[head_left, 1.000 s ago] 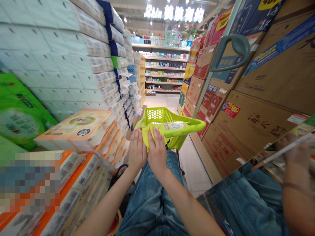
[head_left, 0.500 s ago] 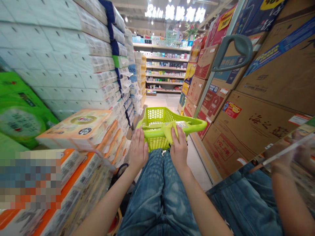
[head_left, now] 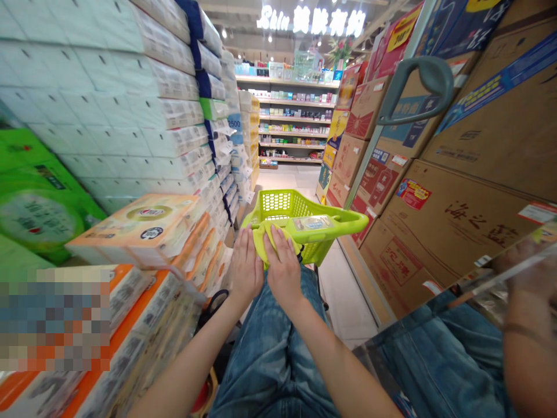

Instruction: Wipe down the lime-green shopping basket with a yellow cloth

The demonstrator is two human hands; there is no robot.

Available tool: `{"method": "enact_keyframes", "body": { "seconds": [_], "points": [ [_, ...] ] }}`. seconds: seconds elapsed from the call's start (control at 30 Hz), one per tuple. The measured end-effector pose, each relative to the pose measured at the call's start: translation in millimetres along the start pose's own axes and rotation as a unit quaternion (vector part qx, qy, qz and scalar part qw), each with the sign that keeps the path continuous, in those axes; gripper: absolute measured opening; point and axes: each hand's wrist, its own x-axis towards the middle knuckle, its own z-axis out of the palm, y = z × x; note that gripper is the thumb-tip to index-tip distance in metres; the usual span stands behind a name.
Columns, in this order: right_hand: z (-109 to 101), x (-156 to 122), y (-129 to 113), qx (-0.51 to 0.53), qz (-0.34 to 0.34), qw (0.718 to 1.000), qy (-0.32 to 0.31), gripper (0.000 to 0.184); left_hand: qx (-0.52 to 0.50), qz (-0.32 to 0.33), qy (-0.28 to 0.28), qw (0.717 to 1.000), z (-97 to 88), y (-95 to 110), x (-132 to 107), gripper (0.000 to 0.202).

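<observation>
A lime-green cloth (head_left: pixel 264 245) lies bunched over the near rim of a lime-green plastic mesh shopping basket (head_left: pixel 278 204), which rests on my lap. My left hand (head_left: pixel 246 268) and my right hand (head_left: pixel 284 270) sit side by side, fingers pressed onto the cloth and gripping it. A small flat packet (head_left: pixel 312 223) with a clear wrapper lies along the basket's handle, just right of my right hand. My blue jeans (head_left: pixel 270 354) fill the space beneath my arms. The cloth hides part of the basket rim.
Wrapped tissue packs (head_left: pixel 169 116) are stacked high along the left, and cardboard cartons (head_left: pixel 452 226) wall the right. A grey curved handle (head_left: pixel 418 87) sticks out at upper right. A mirror (head_left: pixel 435 360) at lower right reflects my arm. Shelves line the aisle's far end.
My right hand has moved back left from the basket's middle to beside my left hand. The cloth, narrower and further right half a second ago, now spreads under both hands.
</observation>
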Motion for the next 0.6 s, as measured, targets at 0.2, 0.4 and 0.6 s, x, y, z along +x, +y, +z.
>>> {"method": "enact_keyframes", "body": {
  "seconds": [0.2,0.4,0.6],
  "points": [
    [-21.2,-16.2,36.6,-0.030,-0.007,0.999,0.013,0.059,-0.002,-0.005,-0.001,1.000,-1.0,3.0,-0.2,0.060],
    [-28.4,-10.7,45.1,-0.035,0.097,0.993,0.052,0.067,-0.004,-0.005,-0.001,1.000,-1.3,7.7,1.4,0.061],
    [6.7,-6.5,-0.9,-0.034,0.056,0.998,0.027,0.057,0.006,-0.007,-0.011,1.000,-2.0,4.1,0.7,0.061]
  ]
}}
